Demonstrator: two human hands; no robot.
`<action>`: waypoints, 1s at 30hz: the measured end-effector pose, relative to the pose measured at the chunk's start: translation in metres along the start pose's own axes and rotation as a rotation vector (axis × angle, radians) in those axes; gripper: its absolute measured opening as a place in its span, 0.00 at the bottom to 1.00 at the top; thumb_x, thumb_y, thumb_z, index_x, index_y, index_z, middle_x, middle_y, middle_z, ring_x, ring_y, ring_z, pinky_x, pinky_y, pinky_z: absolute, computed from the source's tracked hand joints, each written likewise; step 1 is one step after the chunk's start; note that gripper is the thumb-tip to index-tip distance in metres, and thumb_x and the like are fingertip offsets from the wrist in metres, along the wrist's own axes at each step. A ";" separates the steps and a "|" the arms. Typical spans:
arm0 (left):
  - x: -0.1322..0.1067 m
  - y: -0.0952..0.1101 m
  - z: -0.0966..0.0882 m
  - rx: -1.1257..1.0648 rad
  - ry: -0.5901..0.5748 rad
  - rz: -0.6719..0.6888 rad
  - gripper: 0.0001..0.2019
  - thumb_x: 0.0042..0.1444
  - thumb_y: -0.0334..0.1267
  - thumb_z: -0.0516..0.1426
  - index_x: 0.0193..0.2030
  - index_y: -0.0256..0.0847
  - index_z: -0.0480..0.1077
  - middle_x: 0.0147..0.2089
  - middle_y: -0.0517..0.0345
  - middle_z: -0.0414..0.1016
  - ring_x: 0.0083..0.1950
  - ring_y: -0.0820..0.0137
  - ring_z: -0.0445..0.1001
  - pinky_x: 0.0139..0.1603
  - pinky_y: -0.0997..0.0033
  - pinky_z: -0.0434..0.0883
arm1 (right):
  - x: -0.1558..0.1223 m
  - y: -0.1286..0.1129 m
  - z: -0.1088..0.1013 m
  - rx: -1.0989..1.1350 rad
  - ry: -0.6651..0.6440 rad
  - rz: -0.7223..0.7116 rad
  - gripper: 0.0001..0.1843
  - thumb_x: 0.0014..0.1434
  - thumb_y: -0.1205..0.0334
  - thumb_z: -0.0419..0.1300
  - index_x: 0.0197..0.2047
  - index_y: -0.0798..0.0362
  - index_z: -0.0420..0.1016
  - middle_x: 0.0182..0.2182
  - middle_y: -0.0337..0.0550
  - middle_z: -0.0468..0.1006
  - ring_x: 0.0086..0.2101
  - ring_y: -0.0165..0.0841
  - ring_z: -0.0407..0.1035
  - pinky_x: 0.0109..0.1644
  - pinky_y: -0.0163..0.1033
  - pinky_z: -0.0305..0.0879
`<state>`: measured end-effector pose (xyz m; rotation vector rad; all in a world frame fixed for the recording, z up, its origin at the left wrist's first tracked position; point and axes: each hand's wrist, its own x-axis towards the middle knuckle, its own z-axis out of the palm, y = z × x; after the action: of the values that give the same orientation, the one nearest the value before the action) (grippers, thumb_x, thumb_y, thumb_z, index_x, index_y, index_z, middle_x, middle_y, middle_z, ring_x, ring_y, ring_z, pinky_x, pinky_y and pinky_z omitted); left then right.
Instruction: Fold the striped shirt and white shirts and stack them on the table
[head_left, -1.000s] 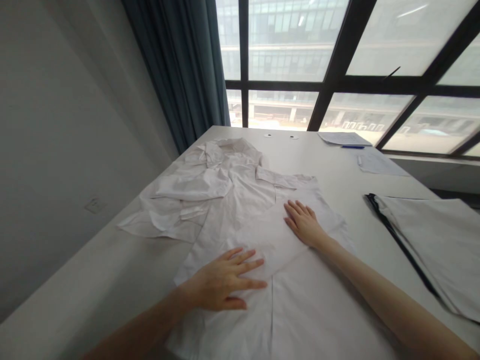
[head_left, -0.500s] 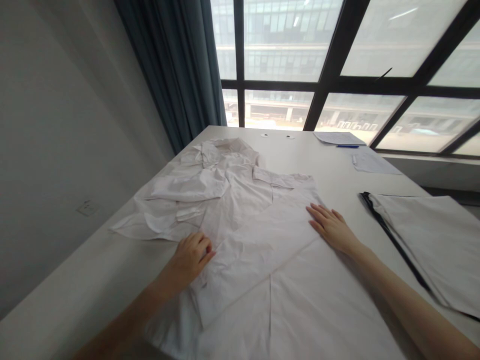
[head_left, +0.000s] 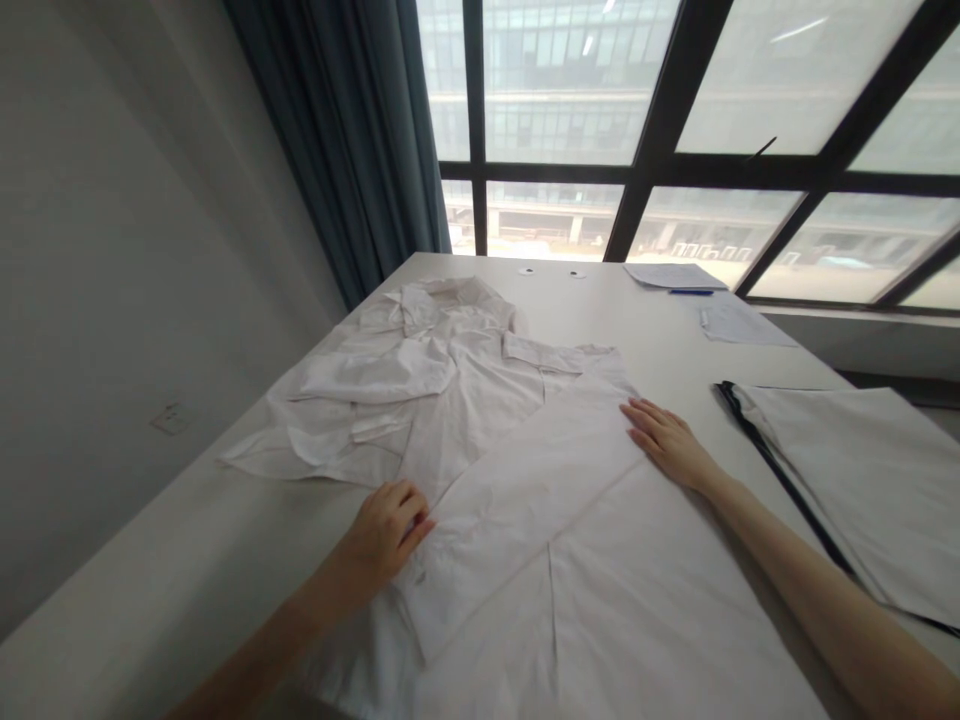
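**White collared shirt [head_left: 450, 400] being pressed down on a white table [head_left: 187, 530] by both hands.**
The shirt is lying across the table, with its crumpled part lying to the far left and a folded panel [head_left: 525, 500] lying uppermost between the hands. The right hand [head_left: 667, 445] is being pressed flat on the panel's right edge, fingers lightly spread. The left hand [head_left: 386, 540] is being held curled at the panel's left edge; whether cloth is being pinched cannot be told. A folded pale cloth [head_left: 847, 480] with a dark edge is lying just right of the right forearm. Sheets of paper [head_left: 673, 276] and a blue pen [head_left: 690, 292] are lying at the table's far end, beneath a window [head_left: 555, 100].
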<state>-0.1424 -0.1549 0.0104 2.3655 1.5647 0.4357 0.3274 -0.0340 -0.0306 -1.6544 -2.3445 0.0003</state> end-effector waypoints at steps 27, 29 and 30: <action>-0.002 -0.001 -0.005 -0.209 0.114 -0.237 0.05 0.56 0.41 0.53 0.35 0.45 0.66 0.27 0.61 0.74 0.31 0.65 0.75 0.38 0.66 0.71 | -0.015 0.011 -0.026 0.057 0.274 0.236 0.11 0.54 0.62 0.52 0.35 0.49 0.75 0.35 0.46 0.78 0.35 0.40 0.72 0.40 0.43 0.67; -0.003 0.000 -0.005 -0.232 0.093 -0.247 0.05 0.57 0.42 0.53 0.36 0.46 0.67 0.27 0.61 0.74 0.31 0.66 0.75 0.37 0.67 0.70 | -0.014 0.017 -0.022 0.138 0.313 0.279 0.11 0.51 0.61 0.52 0.33 0.48 0.76 0.33 0.45 0.78 0.36 0.41 0.73 0.44 0.45 0.67; -0.004 0.000 -0.005 -0.247 0.081 -0.253 0.06 0.57 0.43 0.52 0.36 0.46 0.67 0.28 0.62 0.73 0.31 0.66 0.75 0.37 0.68 0.70 | -0.013 0.020 -0.021 0.170 0.318 0.313 0.11 0.51 0.60 0.53 0.33 0.48 0.76 0.31 0.45 0.78 0.36 0.42 0.73 0.44 0.45 0.67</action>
<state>-0.1456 -0.1583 0.0143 1.9591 1.7083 0.6331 0.3546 -0.0426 -0.0159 -1.7697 -1.7896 -0.0011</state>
